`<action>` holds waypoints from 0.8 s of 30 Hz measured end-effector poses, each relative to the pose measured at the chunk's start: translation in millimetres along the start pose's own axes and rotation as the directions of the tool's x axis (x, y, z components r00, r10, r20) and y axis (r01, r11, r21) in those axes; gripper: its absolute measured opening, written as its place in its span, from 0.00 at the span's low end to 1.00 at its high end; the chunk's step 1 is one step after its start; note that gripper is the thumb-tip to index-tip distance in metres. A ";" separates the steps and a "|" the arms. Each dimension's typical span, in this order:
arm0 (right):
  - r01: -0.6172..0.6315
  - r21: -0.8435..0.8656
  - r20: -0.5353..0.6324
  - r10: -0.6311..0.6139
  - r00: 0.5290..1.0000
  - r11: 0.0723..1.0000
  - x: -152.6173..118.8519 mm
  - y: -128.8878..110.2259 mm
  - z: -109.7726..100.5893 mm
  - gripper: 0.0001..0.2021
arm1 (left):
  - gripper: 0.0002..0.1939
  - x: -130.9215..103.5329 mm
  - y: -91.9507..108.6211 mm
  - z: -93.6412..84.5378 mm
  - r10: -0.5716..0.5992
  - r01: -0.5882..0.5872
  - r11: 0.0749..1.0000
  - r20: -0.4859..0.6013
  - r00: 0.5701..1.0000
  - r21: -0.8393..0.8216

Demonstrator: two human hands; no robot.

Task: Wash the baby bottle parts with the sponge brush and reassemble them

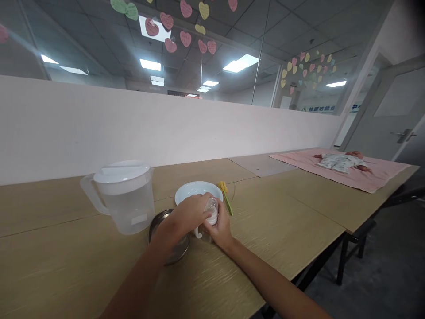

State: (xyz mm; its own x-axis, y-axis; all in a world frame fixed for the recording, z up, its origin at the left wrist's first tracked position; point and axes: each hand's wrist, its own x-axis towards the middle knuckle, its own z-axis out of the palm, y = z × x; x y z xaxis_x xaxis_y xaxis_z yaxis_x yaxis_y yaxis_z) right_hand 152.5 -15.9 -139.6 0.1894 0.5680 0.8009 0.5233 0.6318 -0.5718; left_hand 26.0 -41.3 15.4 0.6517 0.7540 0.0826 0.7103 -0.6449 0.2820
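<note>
Our left hand [194, 208] is gripping the baby bottle [213, 218] near its clear cap [211, 205], our right hand [223, 225] curled around it, probably for steadiness lol.

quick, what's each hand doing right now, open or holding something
Left hand: closed around the top of the clear-capped bottle.
Right hand: closed on the same bottle, gripping its side.

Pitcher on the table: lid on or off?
On. The white lid covers the top of the clear pitcher, with no open mouth showing from this view.
</note>
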 end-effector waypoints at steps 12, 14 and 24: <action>-0.005 0.026 -0.058 0.007 0.998 1.000 -5.8 -5.0 5.5 0.25 | 0.19 -0.8 10.4 0.5 -0.036 0.035 0.993 0.007 0.999 0.112; -0.002 0.028 -0.059 0.004 0.998 1.000 -6.1 -5.5 5.5 0.25 | 0.18 -0.6 11.3 0.8 -0.053 0.051 0.991 0.015 0.998 0.120; 0.005 -0.008 -0.083 -0.006 0.997 1.000 -5.6 -9.0 5.2 0.24 | 0.20 5.3 6.3 3.0 -0.066 0.063 0.990 0.022 0.998 0.129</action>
State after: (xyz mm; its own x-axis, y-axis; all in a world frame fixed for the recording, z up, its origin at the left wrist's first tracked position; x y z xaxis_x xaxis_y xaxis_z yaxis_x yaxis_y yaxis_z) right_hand 142.4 -22.1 -139.8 0.2544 0.5184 0.8164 0.5313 0.6304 -0.5659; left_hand 34.7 -41.7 14.7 0.6090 0.7920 0.0424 0.7782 -0.6070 0.1613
